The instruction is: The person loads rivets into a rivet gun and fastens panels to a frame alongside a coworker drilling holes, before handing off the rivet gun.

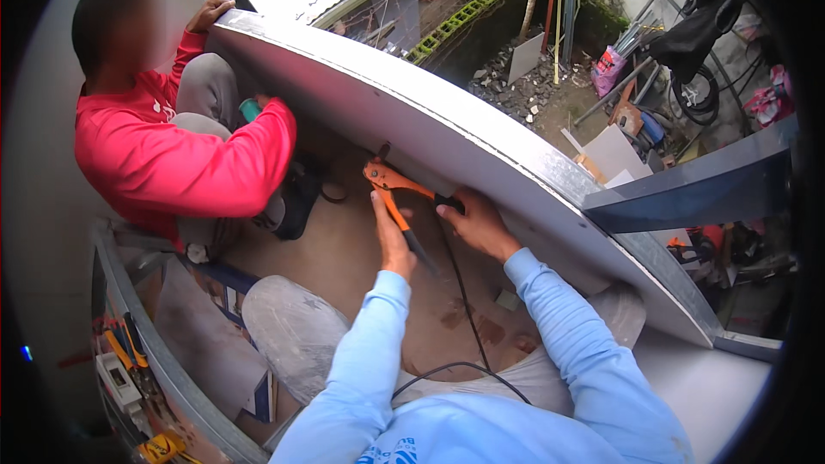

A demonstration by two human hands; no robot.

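I have an orange hand riveter (388, 179) with black grips, its two handles spread wide. Wrapped round the black grip at its right end is my right hand (481, 225), closed. My left hand (393, 239) closes on the other handle, whose dark grip reaches down past my palm. The riveter's nose points to the lower face of a long white panel (412, 133). Whether the tip touches the panel, I cannot tell.
At the left a co-worker in a red sweater (172, 150) crouches, one hand on the panel's top edge, the other near a green cup-like object (250, 109). A black cable (462, 292) runs past my lap. Pliers (135, 344) lie by a curved metal rail (180, 387). Rubble (507, 107) lies beyond the panel.
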